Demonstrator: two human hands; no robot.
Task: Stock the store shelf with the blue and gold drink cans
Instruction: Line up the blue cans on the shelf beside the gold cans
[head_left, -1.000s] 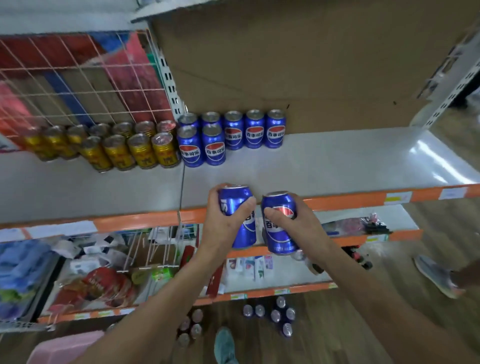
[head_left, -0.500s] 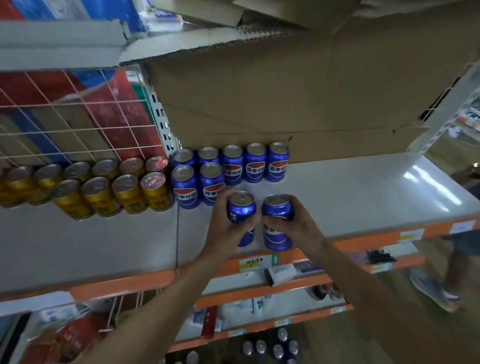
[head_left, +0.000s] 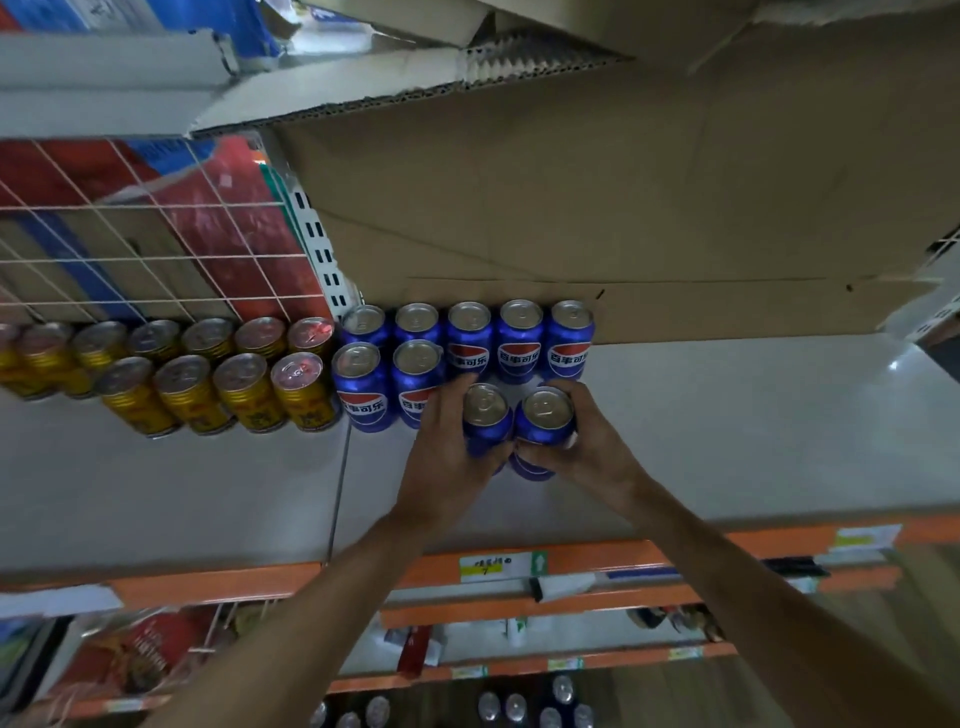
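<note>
Your left hand (head_left: 447, 454) gripped one blue can (head_left: 485, 413), your right hand (head_left: 589, 447) a second can (head_left: 545, 418) (both upright); I'd have set them flush right of the front pair (head_left: 363, 405).

- Just beyond the grip of the left hand (head_left: 447, 457) and right hand (head_left: 587, 452) on the held cans (head_left: 543, 421), the back row of blue cans (head_left: 519, 345) blocks the way.
- Left of the grip: front blue cans (head_left: 363, 400) just beside, gold cans (head_left: 249, 395) farther.
- Right of it and nearer than it: bare shelf (head_left: 737, 426), open.
- Behind that row: cardboard box (head_left: 571, 208) wall.
</note>
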